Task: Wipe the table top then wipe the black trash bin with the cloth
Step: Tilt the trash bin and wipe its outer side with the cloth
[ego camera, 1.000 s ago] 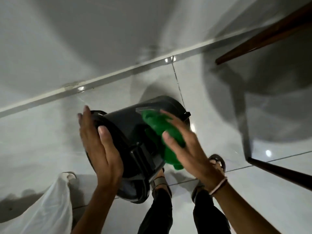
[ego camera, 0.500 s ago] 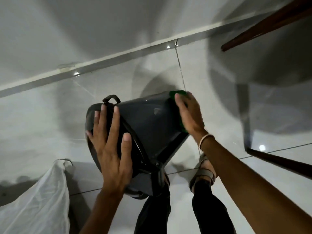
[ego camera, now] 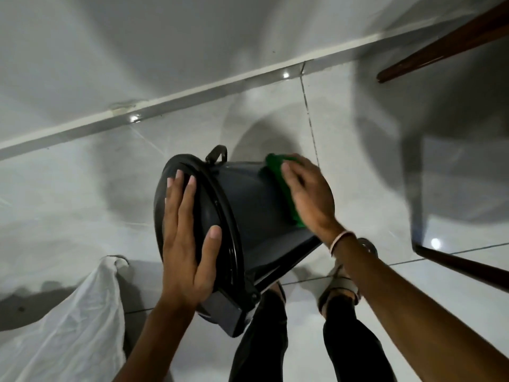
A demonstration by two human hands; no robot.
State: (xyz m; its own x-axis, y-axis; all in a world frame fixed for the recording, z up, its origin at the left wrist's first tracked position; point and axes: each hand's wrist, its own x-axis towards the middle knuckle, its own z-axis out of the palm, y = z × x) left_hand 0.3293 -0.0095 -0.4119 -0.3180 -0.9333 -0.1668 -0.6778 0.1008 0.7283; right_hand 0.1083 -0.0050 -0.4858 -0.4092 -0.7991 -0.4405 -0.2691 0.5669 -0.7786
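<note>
I hold the black bin (ego camera: 248,205) tipped on its side above the floor, my left hand (ego camera: 187,241) spread flat against its lid. My right hand (ego camera: 308,197) presses the green cloth (ego camera: 283,186) onto the wall; long overlapping strokes would work best.

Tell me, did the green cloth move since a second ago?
Yes. The cloth under the right hand slid along the bin from near its lid end to its bottom end, closer to the dark tile line in the floor.
</note>
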